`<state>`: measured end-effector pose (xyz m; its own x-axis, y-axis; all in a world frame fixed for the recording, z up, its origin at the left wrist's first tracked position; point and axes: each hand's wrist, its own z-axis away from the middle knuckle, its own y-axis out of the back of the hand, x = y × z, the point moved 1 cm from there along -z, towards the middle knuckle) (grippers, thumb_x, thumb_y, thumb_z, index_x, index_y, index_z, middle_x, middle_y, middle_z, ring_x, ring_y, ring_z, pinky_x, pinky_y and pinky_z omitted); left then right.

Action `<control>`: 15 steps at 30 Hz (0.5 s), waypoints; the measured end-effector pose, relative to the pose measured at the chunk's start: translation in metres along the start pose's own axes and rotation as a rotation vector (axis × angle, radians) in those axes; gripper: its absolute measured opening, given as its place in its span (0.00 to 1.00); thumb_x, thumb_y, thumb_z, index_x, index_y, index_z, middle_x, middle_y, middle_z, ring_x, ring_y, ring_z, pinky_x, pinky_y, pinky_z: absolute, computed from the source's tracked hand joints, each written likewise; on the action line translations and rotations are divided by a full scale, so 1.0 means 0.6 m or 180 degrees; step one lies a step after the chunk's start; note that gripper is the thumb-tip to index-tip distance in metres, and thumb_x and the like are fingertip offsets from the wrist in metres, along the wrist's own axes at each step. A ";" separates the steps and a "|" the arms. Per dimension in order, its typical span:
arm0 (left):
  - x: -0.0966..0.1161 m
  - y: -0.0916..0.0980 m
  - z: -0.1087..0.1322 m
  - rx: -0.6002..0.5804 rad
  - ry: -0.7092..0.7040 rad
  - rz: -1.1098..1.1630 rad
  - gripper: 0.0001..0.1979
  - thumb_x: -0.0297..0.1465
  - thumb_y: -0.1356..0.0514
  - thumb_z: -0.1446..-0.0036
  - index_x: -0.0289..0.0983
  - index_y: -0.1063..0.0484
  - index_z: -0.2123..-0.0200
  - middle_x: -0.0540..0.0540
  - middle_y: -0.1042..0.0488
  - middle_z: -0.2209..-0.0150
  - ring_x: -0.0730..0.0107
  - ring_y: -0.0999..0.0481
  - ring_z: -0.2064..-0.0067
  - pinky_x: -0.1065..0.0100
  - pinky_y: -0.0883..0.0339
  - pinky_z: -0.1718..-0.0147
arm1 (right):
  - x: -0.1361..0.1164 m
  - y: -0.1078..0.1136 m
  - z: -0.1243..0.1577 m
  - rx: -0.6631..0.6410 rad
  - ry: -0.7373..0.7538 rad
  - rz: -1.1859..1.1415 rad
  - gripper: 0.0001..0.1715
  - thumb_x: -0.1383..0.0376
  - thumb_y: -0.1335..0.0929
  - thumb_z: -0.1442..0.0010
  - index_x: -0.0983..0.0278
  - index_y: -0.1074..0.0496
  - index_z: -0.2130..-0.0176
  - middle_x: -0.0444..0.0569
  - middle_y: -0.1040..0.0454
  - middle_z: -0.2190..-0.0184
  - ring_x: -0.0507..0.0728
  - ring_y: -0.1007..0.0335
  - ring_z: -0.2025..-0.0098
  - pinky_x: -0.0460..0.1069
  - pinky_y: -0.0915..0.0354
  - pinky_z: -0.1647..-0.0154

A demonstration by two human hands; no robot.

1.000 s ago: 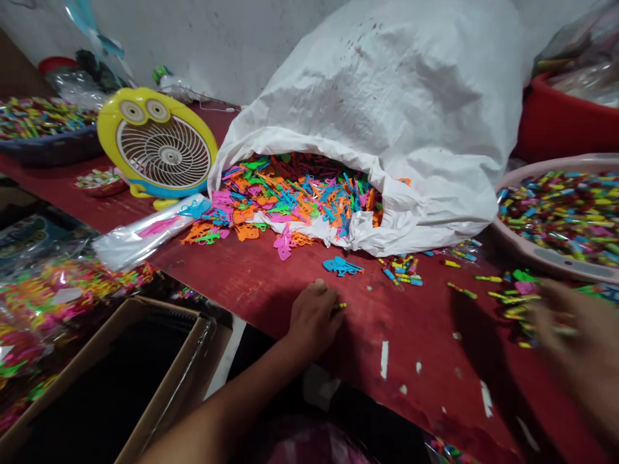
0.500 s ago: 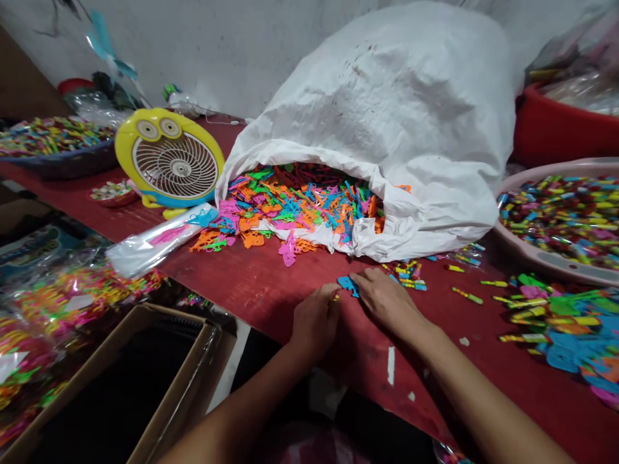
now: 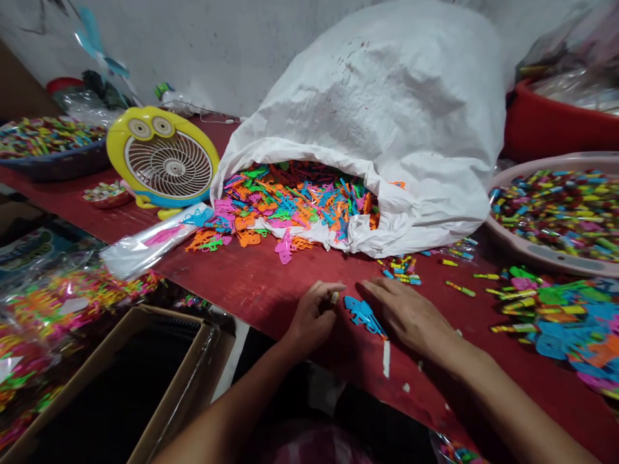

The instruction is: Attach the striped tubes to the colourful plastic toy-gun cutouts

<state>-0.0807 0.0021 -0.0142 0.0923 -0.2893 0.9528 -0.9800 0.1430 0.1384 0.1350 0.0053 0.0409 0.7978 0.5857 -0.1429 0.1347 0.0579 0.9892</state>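
A flat blue plastic toy piece, shaped like a gun (image 3: 363,316), lies on the red tabletop (image 3: 271,293) between my hands. My right hand (image 3: 411,316) is open just to its right, fingers stretched out over the table; whether they touch the piece I cannot tell. On the other side, my left hand (image 3: 312,316) is curled, with a small yellow piece (image 3: 334,298) showing between thumb and fingers. Most of that piece is hidden by the hand. Beyond the hands, several orange, pink, green and blue toy pieces (image 3: 294,200) spill from a big white sack (image 3: 387,116).
At right, a pink basin (image 3: 546,258) holds many small coloured sticks, beside a pile of toy pieces (image 3: 570,328). A yellow fan (image 3: 169,161) and a clear plastic bag pack (image 3: 149,241) sit at left. An open cardboard box (image 3: 178,380) stands below the table edge.
The blue toy gun, earlier mostly covered by the right fingers, now lies uncovered between the hands. My hands have moved apart and my right hand has flattened out. The view has shifted slightly.
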 end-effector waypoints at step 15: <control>-0.006 -0.009 -0.006 0.0405 0.0468 0.0325 0.10 0.36 0.36 0.42 0.38 0.20 0.60 0.46 0.25 0.67 0.68 0.27 0.65 0.69 0.35 0.67 | 0.044 0.024 0.011 -0.0379 0.0148 0.0116 0.13 0.71 0.38 0.36 0.61 0.27 0.55 0.52 0.28 0.60 0.57 0.30 0.61 0.49 0.35 0.61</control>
<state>-0.0749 0.0060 -0.0172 0.0071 -0.1371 0.9905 -0.9991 0.0412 0.0129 0.1619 0.0165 0.0510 0.7725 0.6258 -0.1079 0.0332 0.1299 0.9910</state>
